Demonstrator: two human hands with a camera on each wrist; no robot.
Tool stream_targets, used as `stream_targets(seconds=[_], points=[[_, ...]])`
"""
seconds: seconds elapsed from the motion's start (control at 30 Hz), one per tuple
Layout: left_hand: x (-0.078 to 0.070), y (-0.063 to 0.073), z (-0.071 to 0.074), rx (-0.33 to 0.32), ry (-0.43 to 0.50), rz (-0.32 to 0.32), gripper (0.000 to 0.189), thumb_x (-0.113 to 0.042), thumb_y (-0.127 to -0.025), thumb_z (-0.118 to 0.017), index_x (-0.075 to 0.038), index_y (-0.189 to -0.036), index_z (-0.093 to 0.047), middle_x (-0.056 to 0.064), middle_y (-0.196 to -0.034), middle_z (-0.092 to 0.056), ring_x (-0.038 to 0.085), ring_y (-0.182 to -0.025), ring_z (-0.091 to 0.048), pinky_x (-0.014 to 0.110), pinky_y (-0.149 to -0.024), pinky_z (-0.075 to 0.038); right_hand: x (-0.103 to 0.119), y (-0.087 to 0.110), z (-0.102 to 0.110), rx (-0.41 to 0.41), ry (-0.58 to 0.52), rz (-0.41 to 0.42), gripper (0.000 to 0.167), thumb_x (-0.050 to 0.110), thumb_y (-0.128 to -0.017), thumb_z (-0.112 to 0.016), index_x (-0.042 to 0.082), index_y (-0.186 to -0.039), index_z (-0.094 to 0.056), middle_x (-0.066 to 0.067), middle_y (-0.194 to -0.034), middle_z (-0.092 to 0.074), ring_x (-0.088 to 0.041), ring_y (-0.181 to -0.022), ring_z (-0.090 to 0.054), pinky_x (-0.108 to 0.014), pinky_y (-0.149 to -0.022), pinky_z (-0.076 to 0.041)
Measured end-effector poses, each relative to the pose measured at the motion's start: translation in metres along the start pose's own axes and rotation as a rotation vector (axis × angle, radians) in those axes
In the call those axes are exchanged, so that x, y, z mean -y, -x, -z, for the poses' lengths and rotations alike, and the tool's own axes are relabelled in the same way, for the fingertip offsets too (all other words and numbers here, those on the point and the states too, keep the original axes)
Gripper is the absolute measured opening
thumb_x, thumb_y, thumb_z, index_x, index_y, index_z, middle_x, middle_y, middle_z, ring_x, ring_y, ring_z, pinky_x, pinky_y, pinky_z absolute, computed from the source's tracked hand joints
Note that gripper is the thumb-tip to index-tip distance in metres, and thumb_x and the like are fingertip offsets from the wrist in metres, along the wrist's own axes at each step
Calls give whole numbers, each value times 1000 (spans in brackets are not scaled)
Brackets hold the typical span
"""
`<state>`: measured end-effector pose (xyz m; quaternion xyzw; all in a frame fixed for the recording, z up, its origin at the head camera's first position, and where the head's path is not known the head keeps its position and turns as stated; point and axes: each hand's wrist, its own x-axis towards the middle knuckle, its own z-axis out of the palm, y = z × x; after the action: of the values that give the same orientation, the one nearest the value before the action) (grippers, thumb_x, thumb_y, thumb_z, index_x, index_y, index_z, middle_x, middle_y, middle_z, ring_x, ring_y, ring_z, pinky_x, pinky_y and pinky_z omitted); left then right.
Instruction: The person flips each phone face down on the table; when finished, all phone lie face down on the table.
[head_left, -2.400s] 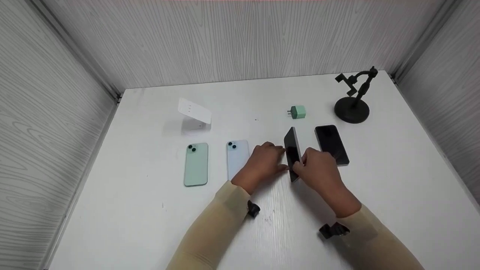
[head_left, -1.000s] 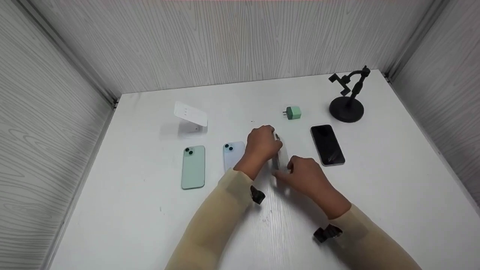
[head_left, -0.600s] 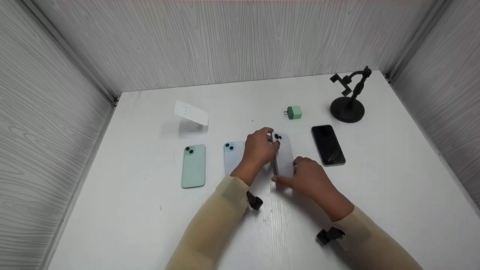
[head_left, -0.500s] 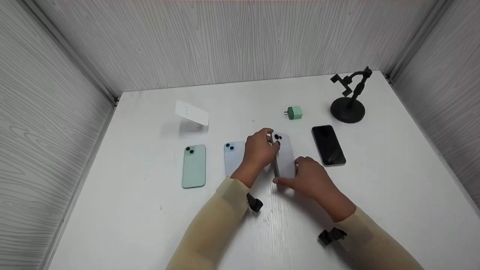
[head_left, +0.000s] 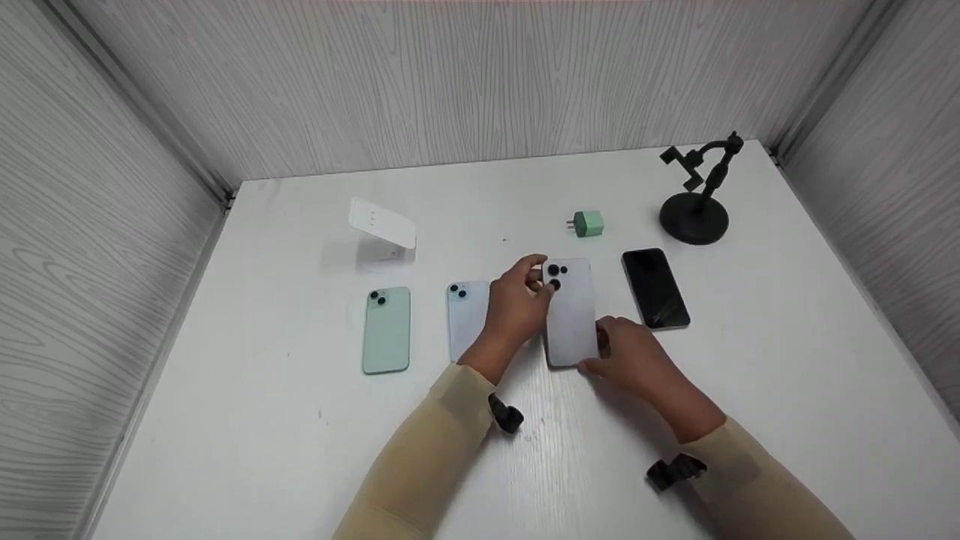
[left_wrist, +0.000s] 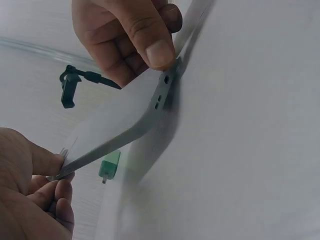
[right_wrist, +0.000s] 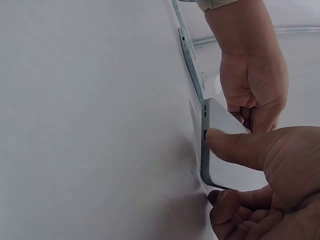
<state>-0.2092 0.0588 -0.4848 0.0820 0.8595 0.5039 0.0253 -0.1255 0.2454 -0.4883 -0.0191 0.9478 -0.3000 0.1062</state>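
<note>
A pale phone (head_left: pixel 571 319) sits between the person's 2 hands, its back turned up, its 3 dark lenses at the far left corner. The left hand (head_left: pixel 517 300) pinches the phone by that corner, thumb close beside the lenses and fingers curled at the edge. The right hand (head_left: pixel 630 352) grips the near right corner; the right wrist view shows its thumb pressed on the short edge by the port, with other fingers bent near the long side. Whether the phone's underside touches the white table (head_left: pixel 225 450) I cannot tell — the wrist views show it at a slant.

Just left of the left hand lies a light blue phone (head_left: pixel 466 319), lens side up and partly hidden by the forearm. Farther left is a green phone (head_left: pixel 387 334), also lens side up. To the right of the pale phone lies a black-screened phone (head_left: pixel 655 289), display up and slightly turned.

Farther back, a white stand (head_left: pixel 382 223) with a slanted plate rises behind the green phone, a green charger (head_left: pixel 589 223) lies with its prongs to the left, and a black stand (head_left: pixel 694 217) with a round base and bent arm stands near the right back corner. The beige sleeves (head_left: pixel 420 450) reach to the wrists.
</note>
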Motion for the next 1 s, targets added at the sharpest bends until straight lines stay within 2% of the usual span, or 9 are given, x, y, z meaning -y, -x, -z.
stream_targets(seconds=[0.1, 0.33, 0.47, 0.63, 0.7, 0.8, 1.0], points=[[1, 1, 0, 6, 11, 3, 48, -11, -106, -71, -17, -152, -61, 3, -127, -79, 14, -107, -68, 30, -87, -57, -3, -2, 0, -6, -9, 20, 34, 16, -90, -89, -1, -104, -63, -12, -92, -66, -24, -82, -56, -39, -71, -47], [3, 1, -2, 15, -35, 0, 52, -11, -106, -70, -16, -156, -57, 4, -133, -77, 15, -113, -68, 33, -96, -57, -4, -4, 0, 2, -5, -9, 32, 17, -90, -88, 1, -102, -63, -10, -88, -65, -23, -80, -56, -36, -68, -45], [2, 3, -3, 59, -89, 19, 62, -10, -106, -69, -13, -164, -48, 8, -140, -71, 20, -125, -65, 37, -108, -55, -4, -5, 0, -2, 1, -7, 30, 16, -90, -87, 2, -100, -63, -8, -86, -64, -23, -79, -55, -35, -68, -44], [0, 5, -5, 130, -193, 13, 72, -8, -107, -64, -9, -172, -33, 16, -159, -57, 29, -151, -52, 40, -128, -41, -3, -5, 0, -29, 25, 29, 28, 14, -88, -88, 1, -95, -64, -9, -85, -62, -23, -80, -54, -36, -70, -44], [-1, 6, -6, 153, -226, 9, 75, -6, -107, -63, -8, -173, -28, 17, -167, -50, 31, -158, -44, 41, -132, -35, -3, -4, -1, -35, 34, 43, 27, 13, -88, -88, -1, -99, -67, -10, -88, -62, -23, -81, -54, -37, -71, -45], [2, 8, -7, 186, -268, 15, 77, -7, -108, -61, -7, -174, -23, 16, -172, -44, 31, -162, -38, 40, -133, -32, -4, -4, -2, -34, 38, 58, 33, 12, -88, -88, -3, -113, -71, -12, -94, -64, -23, -86, -56, -38, -76, -48], [9, 10, -13, 234, -236, 51, 80, -7, -109, -59, -5, -175, -15, 17, -177, -33, 32, -166, -28, 40, -135, -27, -5, -5, 1, -4, 22, 80, 46, 11, -88, -89, -5, -127, -70, -15, -101, -66, -24, -90, -59, -39, -79, -51]])
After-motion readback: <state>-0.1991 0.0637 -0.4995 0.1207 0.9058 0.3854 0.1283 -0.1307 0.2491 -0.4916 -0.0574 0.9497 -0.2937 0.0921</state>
